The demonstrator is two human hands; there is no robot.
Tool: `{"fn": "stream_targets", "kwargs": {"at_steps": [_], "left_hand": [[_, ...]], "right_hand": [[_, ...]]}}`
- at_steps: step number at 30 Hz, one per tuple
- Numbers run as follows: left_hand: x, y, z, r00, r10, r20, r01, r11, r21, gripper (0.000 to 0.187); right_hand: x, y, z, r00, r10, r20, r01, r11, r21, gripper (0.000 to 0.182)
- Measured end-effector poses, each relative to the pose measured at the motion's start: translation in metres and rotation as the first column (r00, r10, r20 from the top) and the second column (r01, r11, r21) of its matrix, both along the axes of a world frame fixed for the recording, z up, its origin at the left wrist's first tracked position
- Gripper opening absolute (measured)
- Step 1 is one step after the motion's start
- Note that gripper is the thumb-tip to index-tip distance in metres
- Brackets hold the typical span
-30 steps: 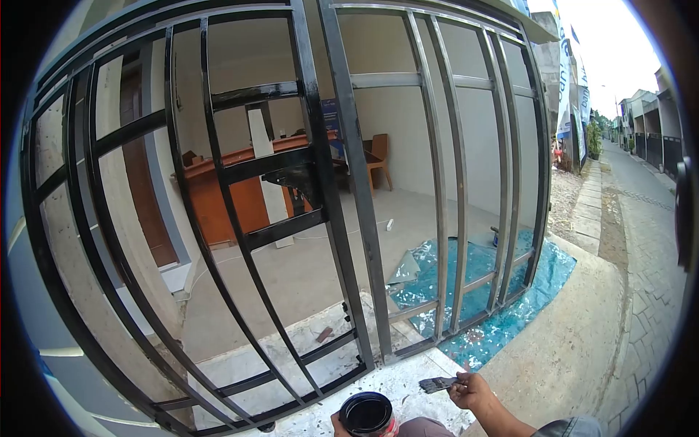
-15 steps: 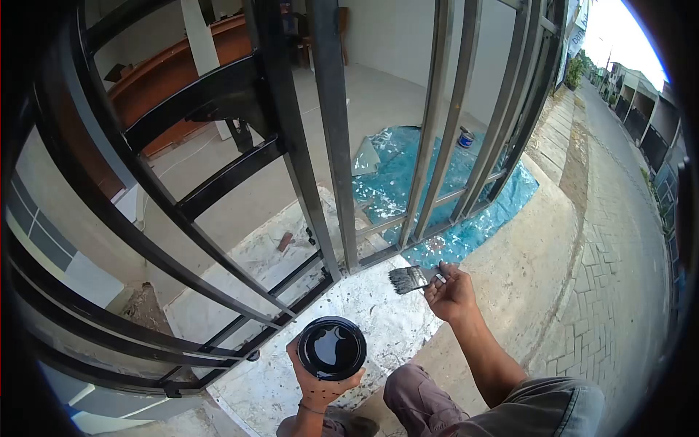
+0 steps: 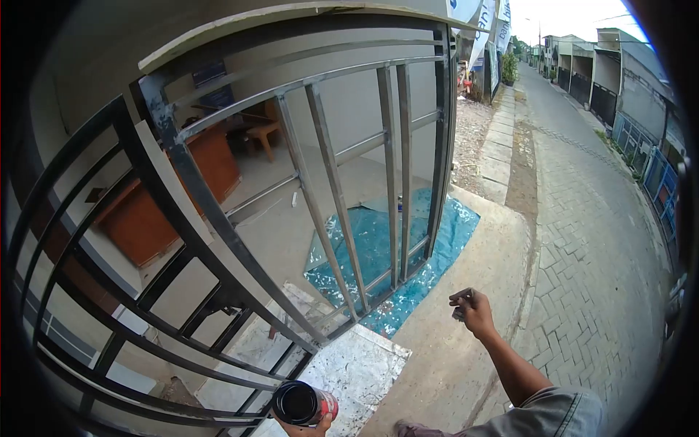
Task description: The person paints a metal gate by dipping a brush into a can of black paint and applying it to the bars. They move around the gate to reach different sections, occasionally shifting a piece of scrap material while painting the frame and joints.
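My left hand (image 3: 317,428) is closed around a paint can (image 3: 325,406) with a red label and dark paint inside, low in the view beside the foot of the gate. My right hand (image 3: 478,315) grips a paintbrush (image 3: 459,304) out over the pale concrete, apart from the gate; its bristles are hard to make out here. The left gate panel (image 3: 162,213) is glossy black. Beside it the right panel (image 3: 323,124) has mostly bare grey metal bars.
A white, paint-spotted sheet (image 3: 371,364) lies under the gate's foot, and a blue tarp (image 3: 437,273) spreads beneath the grey panel. Orange-brown furniture (image 3: 138,229) stands inside. A paved street (image 3: 582,218) runs along the right.
My view has tilted up and shows more gate and street. The can has gone lower in view, and the brush has moved right, away from the gate. Both stay held.
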State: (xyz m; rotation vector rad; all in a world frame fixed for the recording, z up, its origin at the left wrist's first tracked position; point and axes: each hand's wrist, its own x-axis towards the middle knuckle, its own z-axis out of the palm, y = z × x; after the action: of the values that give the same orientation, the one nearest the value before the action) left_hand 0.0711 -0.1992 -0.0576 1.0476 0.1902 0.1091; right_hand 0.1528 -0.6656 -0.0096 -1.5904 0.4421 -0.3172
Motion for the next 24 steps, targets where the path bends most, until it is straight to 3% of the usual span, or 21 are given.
{"fn": "stream_targets", "kwargs": {"at_steps": [2,4,7,8,11,14,15,16,18,19,21,22,23,24], "left_hand": [[-0.011,-0.01,0.017,0.991,-0.043,-0.123,0.013,0.972,-0.233,0.087],[-0.013,-0.018,0.028,0.967,-0.111,-0.229,-0.004,0.892,-0.452,0.079],[-0.01,-0.027,0.041,0.898,-0.261,-0.354,-0.086,0.684,-0.725,0.07],[0.011,-0.06,0.086,0.897,-0.263,-0.355,-0.085,0.686,-0.722,0.07],[0.042,-0.12,0.159,0.979,-0.18,0.098,0.203,0.914,-0.352,0.058],[0.046,-0.145,0.175,0.811,-0.289,0.508,0.251,0.957,0.144,0.053],[0.054,-0.133,0.136,0.963,-0.102,0.25,-0.035,0.872,0.489,0.119],[0.064,-0.127,0.093,0.958,-0.125,0.258,-0.021,0.868,0.497,0.118],[0.089,-0.146,0.092,0.963,-0.137,0.234,-0.009,0.846,0.533,0.116],[0.106,-0.159,0.097,0.952,-0.16,0.261,-0.005,0.845,0.535,0.115],[0.137,-0.185,0.118,0.943,-0.191,0.273,0.001,0.82,0.573,0.113],[0.146,-0.207,0.149,0.957,-0.2,0.211,0.121,0.933,0.339,0.108],[0.154,-0.215,0.15,0.971,-0.151,0.185,0.084,0.942,0.325,0.108],[0.169,-0.223,0.143,0.966,-0.165,0.199,0.08,0.924,0.375,0.105]], "right_hand": [[0.008,-0.054,0.02,0.977,0.037,0.212,0.047,0.924,-0.38,0.017],[0.019,-0.096,0.058,0.951,-0.001,0.309,0.185,0.802,-0.568,0.013],[0.042,-0.117,0.162,0.901,0.056,0.43,0.324,0.572,-0.753,0.005],[0.055,-0.12,0.198,0.881,0.108,0.461,0.363,0.472,-0.803,0.008],[0.109,-0.134,0.298,0.786,0.216,0.579,0.527,0.255,-0.811,0.012],[0.189,-0.155,0.405,0.682,0.294,0.669,0.673,0.103,-0.732,0.016],[0.221,-0.161,0.438,0.684,0.299,0.666,0.686,0.048,-0.726,0.019],[0.247,-0.167,0.471,0.716,0.274,0.642,0.679,-0.064,-0.731,0.025],[0.293,-0.163,0.523,0.751,0.217,0.624,0.66,-0.259,-0.705,0.044],[0.323,-0.171,0.546,0.752,0.257,0.607,0.659,-0.306,-0.687,0.054],[0.336,-0.146,0.577,0.838,0.219,0.5,0.542,-0.225,-0.81,0.068],[0.361,-0.151,0.589,0.862,0.198,0.466,0.506,-0.287,-0.813,0.072],[0.364,-0.14,0.582,0.781,0.363,0.508,0.601,-0.213,-0.771,0.053],[0.437,-0.2,0.593,0.731,0.451,0.512,0.68,-0.411,-0.607,0.065]]}}
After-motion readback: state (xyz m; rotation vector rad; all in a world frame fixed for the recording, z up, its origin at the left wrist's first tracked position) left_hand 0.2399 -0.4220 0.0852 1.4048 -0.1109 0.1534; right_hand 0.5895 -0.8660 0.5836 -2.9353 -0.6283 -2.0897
